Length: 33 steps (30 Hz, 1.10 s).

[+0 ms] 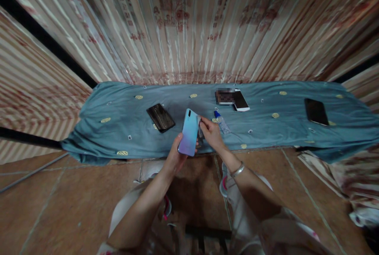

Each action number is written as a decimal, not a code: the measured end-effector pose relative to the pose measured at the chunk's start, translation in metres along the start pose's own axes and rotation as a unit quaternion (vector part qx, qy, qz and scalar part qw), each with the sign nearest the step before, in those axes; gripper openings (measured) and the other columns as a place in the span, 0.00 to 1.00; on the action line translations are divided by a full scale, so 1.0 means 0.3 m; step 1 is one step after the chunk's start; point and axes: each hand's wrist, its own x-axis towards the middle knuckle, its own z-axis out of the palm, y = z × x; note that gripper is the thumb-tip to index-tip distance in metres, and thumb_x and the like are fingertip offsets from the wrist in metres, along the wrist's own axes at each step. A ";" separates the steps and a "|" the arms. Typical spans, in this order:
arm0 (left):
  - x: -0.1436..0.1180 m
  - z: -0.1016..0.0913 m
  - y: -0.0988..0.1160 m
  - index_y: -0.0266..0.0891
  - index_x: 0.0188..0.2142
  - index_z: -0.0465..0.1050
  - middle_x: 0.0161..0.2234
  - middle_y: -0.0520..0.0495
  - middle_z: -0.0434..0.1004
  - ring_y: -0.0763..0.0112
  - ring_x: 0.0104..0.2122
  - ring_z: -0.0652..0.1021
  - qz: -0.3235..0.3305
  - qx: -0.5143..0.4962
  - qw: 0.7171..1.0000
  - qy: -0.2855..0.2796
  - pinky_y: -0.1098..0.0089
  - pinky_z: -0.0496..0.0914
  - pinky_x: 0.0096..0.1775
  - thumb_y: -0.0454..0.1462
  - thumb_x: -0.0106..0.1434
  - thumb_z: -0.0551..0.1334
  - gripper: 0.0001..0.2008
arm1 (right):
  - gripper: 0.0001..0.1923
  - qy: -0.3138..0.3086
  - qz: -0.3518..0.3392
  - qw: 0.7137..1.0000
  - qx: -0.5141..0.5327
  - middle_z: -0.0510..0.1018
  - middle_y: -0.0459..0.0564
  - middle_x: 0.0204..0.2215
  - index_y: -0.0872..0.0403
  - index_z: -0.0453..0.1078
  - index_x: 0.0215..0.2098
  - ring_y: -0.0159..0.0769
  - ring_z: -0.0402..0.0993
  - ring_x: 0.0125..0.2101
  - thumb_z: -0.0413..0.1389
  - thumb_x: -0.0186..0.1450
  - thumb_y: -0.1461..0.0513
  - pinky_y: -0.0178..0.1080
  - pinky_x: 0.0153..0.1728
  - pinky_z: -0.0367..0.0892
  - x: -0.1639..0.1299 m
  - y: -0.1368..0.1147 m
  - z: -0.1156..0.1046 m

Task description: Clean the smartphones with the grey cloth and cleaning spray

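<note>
Head view: a pastel phone (188, 132) is gripped from below by the left hand (176, 156), long axis tilted near-to-far. It's touched on its right edge by the right hand (211, 132), fingers pinched on a small cloth-like bit (200, 122), over the blue-covered table (124, 128).

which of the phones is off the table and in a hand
The pale blue-to-lilac phone, back side up, held in the left hand. The dark phone, the white-edged phone and the black phone all lie flat on the teal cloth.
</note>
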 end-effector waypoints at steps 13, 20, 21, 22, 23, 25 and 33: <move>0.026 -0.003 0.021 0.31 0.47 0.74 0.35 0.40 0.83 0.63 0.33 0.82 0.027 -0.019 0.999 0.014 0.68 0.76 0.33 0.45 0.70 0.50 0.21 | 0.16 -0.092 -0.036 0.992 -0.080 0.80 0.48 0.28 0.51 0.75 0.43 0.39 0.76 0.30 0.46 0.69 0.59 0.37 0.35 0.69 -0.065 -0.048 0.001; 0.011 0.015 0.008 0.31 0.47 0.73 0.36 0.39 0.83 0.63 0.33 0.82 0.013 -0.011 1.000 0.005 0.68 0.76 0.32 0.46 0.70 0.51 0.21 | 0.18 -0.035 -0.015 0.996 -0.080 0.81 0.47 0.30 0.51 0.75 0.49 0.40 0.76 0.31 0.46 0.68 0.61 0.39 0.36 0.70 -0.036 -0.025 -0.001; 0.009 0.018 0.006 0.32 0.47 0.73 0.36 0.39 0.83 0.64 0.33 0.82 0.009 -0.012 1.000 0.004 0.68 0.76 0.32 0.45 0.71 0.51 0.20 | 0.18 -0.024 -0.012 0.997 -0.076 0.80 0.47 0.29 0.51 0.75 0.48 0.39 0.75 0.30 0.46 0.68 0.61 0.38 0.36 0.69 -0.029 -0.023 -0.002; 0.008 0.020 0.004 0.32 0.47 0.73 0.36 0.39 0.83 0.64 0.33 0.82 0.007 -0.014 1.000 0.003 0.69 0.76 0.32 0.45 0.71 0.51 0.20 | 0.17 -0.016 -0.009 0.997 -0.072 0.80 0.46 0.28 0.52 0.76 0.46 0.39 0.74 0.29 0.46 0.68 0.61 0.38 0.35 0.69 -0.023 -0.020 -0.003; 0.009 0.021 0.003 0.32 0.47 0.72 0.36 0.39 0.83 0.64 0.32 0.82 0.005 -0.016 1.000 0.003 0.69 0.75 0.32 0.45 0.71 0.51 0.20 | 0.17 -0.013 -0.006 0.998 -0.068 0.79 0.46 0.27 0.52 0.76 0.44 0.38 0.73 0.28 0.47 0.67 0.61 0.37 0.35 0.68 -0.018 -0.020 -0.003; 0.014 0.019 0.002 0.32 0.47 0.72 0.35 0.40 0.83 0.64 0.32 0.82 0.007 -0.022 1.000 0.007 0.69 0.75 0.32 0.46 0.70 0.52 0.20 | 0.16 -0.019 -0.002 0.998 -0.059 0.78 0.46 0.26 0.53 0.76 0.42 0.37 0.72 0.27 0.47 0.67 0.61 0.36 0.33 0.66 -0.012 -0.022 -0.002; 0.031 0.009 0.026 0.32 0.49 0.72 0.32 0.42 0.82 0.65 0.30 0.82 0.019 -0.038 0.999 0.022 0.69 0.75 0.30 0.45 0.71 0.50 0.21 | 0.14 -0.074 0.008 0.997 -0.037 0.73 0.44 0.22 0.53 0.73 0.32 0.34 0.69 0.25 0.46 0.66 0.60 0.34 0.30 0.60 -0.039 -0.052 0.015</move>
